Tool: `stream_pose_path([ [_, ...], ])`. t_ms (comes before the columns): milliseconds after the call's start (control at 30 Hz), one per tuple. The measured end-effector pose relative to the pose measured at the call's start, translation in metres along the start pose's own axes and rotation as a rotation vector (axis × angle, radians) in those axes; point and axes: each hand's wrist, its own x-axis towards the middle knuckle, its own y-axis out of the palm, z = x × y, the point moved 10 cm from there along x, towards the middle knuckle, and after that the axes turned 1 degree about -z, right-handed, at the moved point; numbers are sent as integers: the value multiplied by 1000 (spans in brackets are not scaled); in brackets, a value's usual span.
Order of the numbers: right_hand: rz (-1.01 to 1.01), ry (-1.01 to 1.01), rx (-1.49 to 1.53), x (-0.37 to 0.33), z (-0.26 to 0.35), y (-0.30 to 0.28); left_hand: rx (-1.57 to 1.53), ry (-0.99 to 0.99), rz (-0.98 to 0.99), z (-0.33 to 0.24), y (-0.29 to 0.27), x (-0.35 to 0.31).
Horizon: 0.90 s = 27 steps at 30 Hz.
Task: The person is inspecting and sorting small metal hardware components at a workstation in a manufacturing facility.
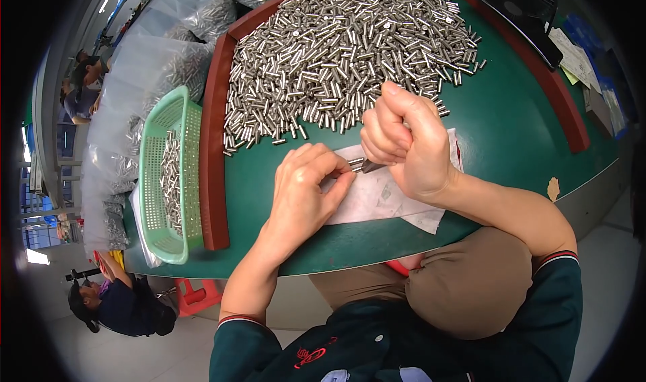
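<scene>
Silvery metal pins (336,52) heaped on a dark green table (511,120), beside a mint-green perforated basket (192,123).

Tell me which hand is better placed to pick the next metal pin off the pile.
Right, probably. The right hand sits at the near edge of the pile of metal pins. The left hand lies nearer the person, on the white sheet, pinching a small metal piece.

Bright, even light (fisheye-bent, dark edges)

Both hands meet over white paper (377,197); right hand (404,143) pinches a small metal pin (360,165); left hand (306,194) touches it.
</scene>
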Motion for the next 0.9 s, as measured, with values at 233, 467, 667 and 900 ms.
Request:
stream_pose_path([
  [233,4,-23,-15,-1,1,1,-14,-1,2,0,0,0],
  [467,3,-30,-37,-2,-1,2,-68,-79,32,9,5,-1],
  [667,40,-100,-138,-7,4,9,-124,-136,41,10,4,2],
  [900,100,-98,-256,-11,0,14,-146,-151,53,10,4,2],
])
